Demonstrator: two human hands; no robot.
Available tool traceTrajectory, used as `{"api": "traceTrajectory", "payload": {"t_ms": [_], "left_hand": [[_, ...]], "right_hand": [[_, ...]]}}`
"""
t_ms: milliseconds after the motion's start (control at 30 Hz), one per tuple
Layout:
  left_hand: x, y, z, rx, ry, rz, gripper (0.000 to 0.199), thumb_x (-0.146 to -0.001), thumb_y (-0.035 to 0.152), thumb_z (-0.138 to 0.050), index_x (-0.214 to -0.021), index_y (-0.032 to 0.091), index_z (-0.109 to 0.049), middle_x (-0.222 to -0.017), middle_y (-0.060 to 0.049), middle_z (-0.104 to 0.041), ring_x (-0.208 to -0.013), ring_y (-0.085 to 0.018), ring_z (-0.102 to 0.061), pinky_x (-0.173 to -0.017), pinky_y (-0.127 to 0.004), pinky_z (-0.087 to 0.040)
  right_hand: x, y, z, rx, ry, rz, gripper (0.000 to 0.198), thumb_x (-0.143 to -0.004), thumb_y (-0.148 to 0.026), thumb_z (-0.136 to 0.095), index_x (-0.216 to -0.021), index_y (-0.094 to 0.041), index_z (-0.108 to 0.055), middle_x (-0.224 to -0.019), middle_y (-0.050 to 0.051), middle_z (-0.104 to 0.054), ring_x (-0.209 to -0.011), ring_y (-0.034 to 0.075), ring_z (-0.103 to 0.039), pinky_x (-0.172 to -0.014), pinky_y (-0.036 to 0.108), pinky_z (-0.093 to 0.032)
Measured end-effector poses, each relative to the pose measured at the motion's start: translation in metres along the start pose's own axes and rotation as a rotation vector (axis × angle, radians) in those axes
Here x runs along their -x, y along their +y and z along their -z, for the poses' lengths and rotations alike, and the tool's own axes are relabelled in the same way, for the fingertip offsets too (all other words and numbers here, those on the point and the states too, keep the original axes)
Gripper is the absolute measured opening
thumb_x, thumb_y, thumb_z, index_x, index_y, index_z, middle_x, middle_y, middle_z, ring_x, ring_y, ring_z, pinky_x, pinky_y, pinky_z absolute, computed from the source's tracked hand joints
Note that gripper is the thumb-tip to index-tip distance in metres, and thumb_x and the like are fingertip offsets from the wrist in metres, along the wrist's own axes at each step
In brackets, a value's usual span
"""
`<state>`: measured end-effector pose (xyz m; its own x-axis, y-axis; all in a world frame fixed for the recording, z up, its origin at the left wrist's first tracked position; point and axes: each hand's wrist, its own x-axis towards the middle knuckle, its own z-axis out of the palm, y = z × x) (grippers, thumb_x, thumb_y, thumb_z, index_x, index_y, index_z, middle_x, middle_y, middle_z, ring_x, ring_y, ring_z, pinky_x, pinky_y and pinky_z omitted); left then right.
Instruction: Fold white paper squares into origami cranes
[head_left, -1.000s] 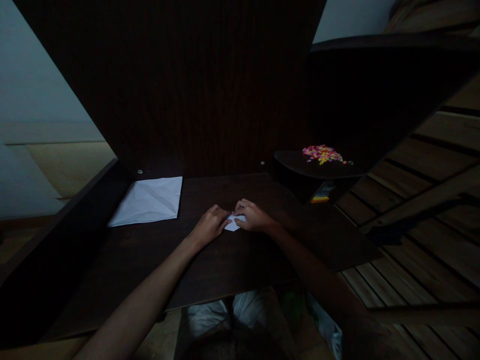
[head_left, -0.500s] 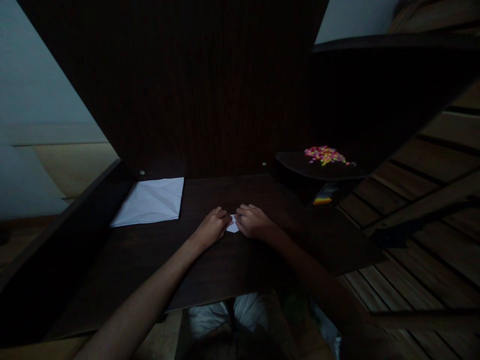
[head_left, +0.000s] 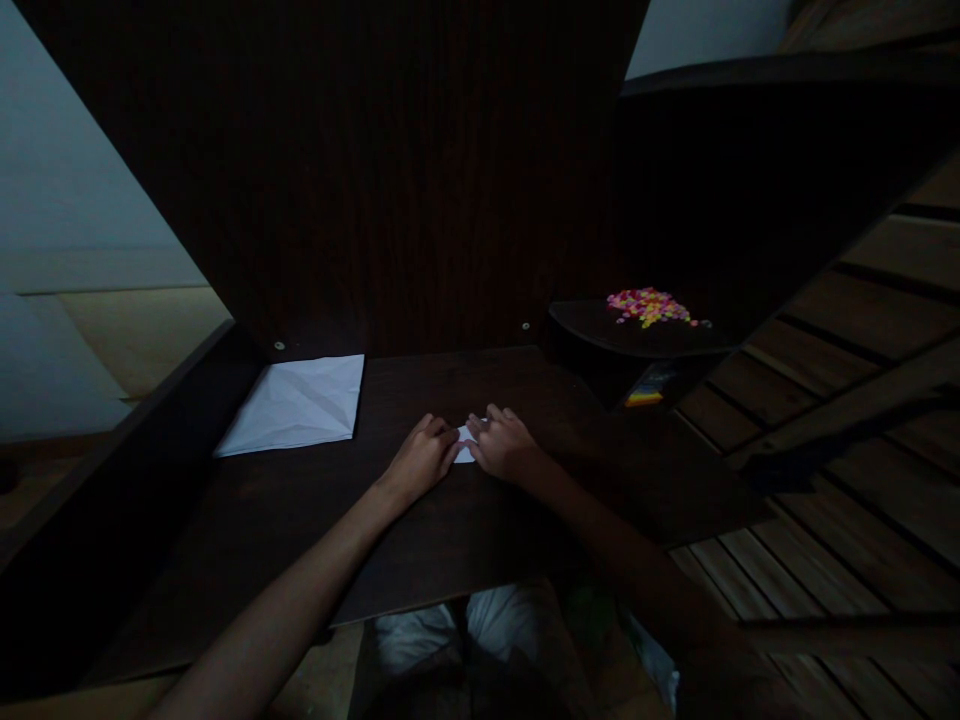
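1. The small white paper (head_left: 465, 456) lies right of the large white sheet (head_left: 298, 405), apart from it.
2. The left hand (head_left: 424, 450) touches the paper's side nearer that sheet, fingers bunched; the right hand (head_left: 506, 446) touches the farther side, fingers slightly spread. Whether either pinches, I cannot tell.
3. Uneven pressure could skew the paper; dim light might hide a crooked edge.

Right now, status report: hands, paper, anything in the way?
Left hand and right hand on small white paper. Paper partly covered by them. Larger white sheet off left, not in the way.
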<state>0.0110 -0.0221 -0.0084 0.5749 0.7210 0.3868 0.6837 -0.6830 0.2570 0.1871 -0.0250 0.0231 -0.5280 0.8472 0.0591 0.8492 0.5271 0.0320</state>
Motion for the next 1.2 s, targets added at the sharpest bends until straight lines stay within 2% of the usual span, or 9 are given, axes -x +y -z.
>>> {"api": "traceTrajectory", "payload": {"t_ms": [133, 200, 300, 400, 533, 667, 867, 1067, 1200], "left_hand": [[0.0, 0.002, 0.004, 0.108, 0.008, 0.092, 0.025, -0.086, 0.036, -0.059, -0.096, 0.016, -0.072, -0.082, -0.007, -0.061, -0.081, -0.02, -0.057, -0.078, -0.034, -0.049], [0.0, 0.001, 0.008, 0.192, -0.004, 0.108, 0.025, -0.086, 0.035, -0.057, -0.092, 0.017, -0.073, -0.08, -0.006, -0.061, -0.08, -0.019, -0.058, -0.076, -0.033, -0.049], [-0.001, -0.002, 0.014, 0.303, -0.051, 0.072, 0.025, -0.088, 0.025, -0.051, -0.078, 0.018, -0.074, -0.078, -0.005, -0.063, -0.08, -0.018, -0.057, -0.076, -0.033, -0.048], [-0.001, -0.007, 0.018, 0.359, -0.072, 0.025, 0.021, -0.083, 0.017, -0.054, -0.085, 0.021, -0.074, -0.085, -0.004, -0.065, -0.085, -0.019, -0.057, -0.081, -0.034, -0.047], [0.0, -0.014, 0.016, 0.327, -0.047, -0.042, 0.019, -0.083, 0.02, -0.056, -0.093, 0.021, -0.073, -0.104, -0.007, -0.065, -0.1, -0.021, -0.055, -0.092, -0.039, -0.045], [0.0, -0.017, 0.014, 0.236, -0.076, -0.061, 0.027, -0.086, 0.027, -0.057, -0.111, 0.022, -0.068, -0.121, -0.007, -0.063, -0.115, -0.024, -0.051, -0.1, -0.045, -0.04], [0.0, -0.017, 0.017, 0.076, -0.204, -0.004, 0.036, -0.091, 0.039, -0.049, -0.118, 0.022, -0.064, -0.131, -0.006, -0.059, -0.131, -0.03, -0.041, -0.103, -0.054, -0.034], [0.001, -0.021, 0.019, 0.09, -0.242, 0.008, 0.044, -0.085, 0.05, -0.054, -0.124, 0.029, -0.059, -0.136, -0.003, -0.053, -0.137, -0.032, -0.03, -0.107, -0.06, -0.026], [0.001, -0.024, 0.019, 0.114, -0.282, 0.028, 0.049, -0.083, 0.053, -0.057, -0.126, 0.029, -0.058, -0.14, -0.003, -0.048, -0.139, -0.032, -0.026, -0.109, -0.062, -0.021]], "right_hand": [[-0.002, 0.015, -0.015, -0.066, 0.057, 0.002, 0.038, -0.093, -0.031, -0.045, -0.127, -0.021, -0.057, -0.138, 0.012, -0.051, -0.117, 0.035, -0.044, -0.089, 0.048, -0.039], [-0.005, 0.021, -0.02, -0.093, 0.058, 0.007, 0.039, -0.092, -0.033, -0.047, -0.129, -0.025, -0.056, -0.142, 0.011, -0.047, -0.115, 0.034, -0.045, -0.087, 0.046, -0.04], [-0.009, 0.028, -0.023, -0.139, 0.06, 0.071, 0.034, -0.091, -0.031, -0.052, -0.123, -0.029, -0.062, -0.142, 0.007, -0.047, -0.111, 0.029, -0.048, -0.087, 0.043, -0.041], [-0.013, 0.034, -0.025, -0.184, 0.108, 0.129, 0.028, -0.09, -0.03, -0.055, -0.115, -0.028, -0.067, -0.14, 0.006, -0.05, -0.111, 0.027, -0.049, -0.087, 0.041, -0.042], [-0.019, 0.04, -0.032, -0.277, 0.154, 0.183, 0.023, -0.089, -0.026, -0.057, -0.107, -0.023, -0.071, -0.125, 0.007, -0.063, -0.106, 0.021, -0.058, -0.091, 0.038, -0.044], [-0.022, 0.043, -0.039, -0.37, 0.205, 0.193, 0.022, -0.088, -0.023, -0.058, -0.105, -0.022, -0.071, -0.116, 0.005, -0.068, -0.114, 0.021, -0.056, -0.098, 0.038, -0.044], [-0.019, 0.043, -0.039, -0.451, 0.186, 0.15, 0.026, -0.089, -0.026, -0.056, -0.109, -0.017, -0.07, -0.117, 0.008, -0.067, -0.118, 0.021, -0.053, -0.1, 0.036, -0.044], [-0.016, 0.041, -0.031, -0.486, 0.149, 0.125, 0.029, -0.087, -0.034, -0.058, -0.11, -0.02, -0.07, -0.119, 0.008, -0.066, -0.121, 0.022, -0.052, -0.1, 0.039, -0.045], [-0.014, 0.039, -0.028, -0.471, 0.134, 0.11, 0.033, -0.083, -0.037, -0.064, -0.11, -0.019, -0.069, -0.119, 0.008, -0.066, -0.121, 0.024, -0.052, -0.1, 0.039, -0.044]]}}
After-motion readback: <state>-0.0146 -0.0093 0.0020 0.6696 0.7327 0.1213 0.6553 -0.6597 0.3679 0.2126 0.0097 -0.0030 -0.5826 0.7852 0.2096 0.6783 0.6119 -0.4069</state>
